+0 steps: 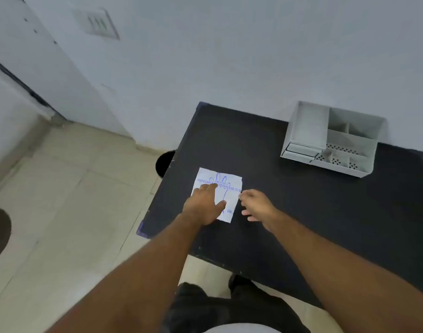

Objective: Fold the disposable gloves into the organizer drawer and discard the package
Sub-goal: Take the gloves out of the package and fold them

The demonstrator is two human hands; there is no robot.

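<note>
Glove pack [226, 188] lies flat on the black bench [301, 212], near its left edge, well apart from the organizer [332, 140] at the far right. Left hand [203, 205] rests palm-down on the pack's left half, fingers spread. Right hand [256, 204] is at the pack's right edge, fingers loosely curled; cannot tell if they pinch it. Pack: white, flat, blue glove print, long axis pointing away from the person. Likely step: opening the pack.
</note>
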